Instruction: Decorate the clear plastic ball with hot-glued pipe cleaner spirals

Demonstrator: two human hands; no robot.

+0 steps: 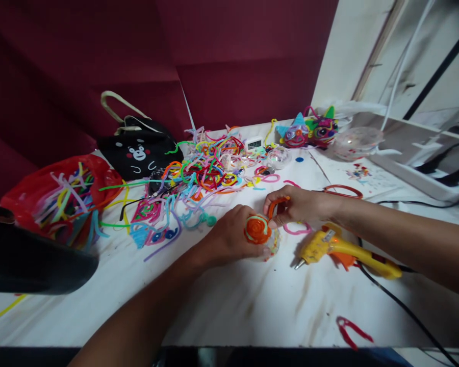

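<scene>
My left hand [235, 235] is wrapped round a clear round container [274, 244] at the middle of the table. On its top sits an orange coil with a pale green strand [257, 229]. To its right, my right hand [288, 205] pinches an orange fuzzy strip [275, 205], which bends down to the coil's edge. A yellow glue gun [321, 245] lies to the right, below my right forearm, its nozzle pointing to the lower left. Behind my right hand's wrist, a pink loop [296, 228] lies on the table.
Tangled colored pipe cleaners [214, 168] cover the back middle. A red bag of strips [65, 199] and a black bag [141, 148] stand left. Decorated figures [296, 133] are at the back. Red-handled pliers [352, 331] lie near the front edge; a black cable [401, 303] runs right.
</scene>
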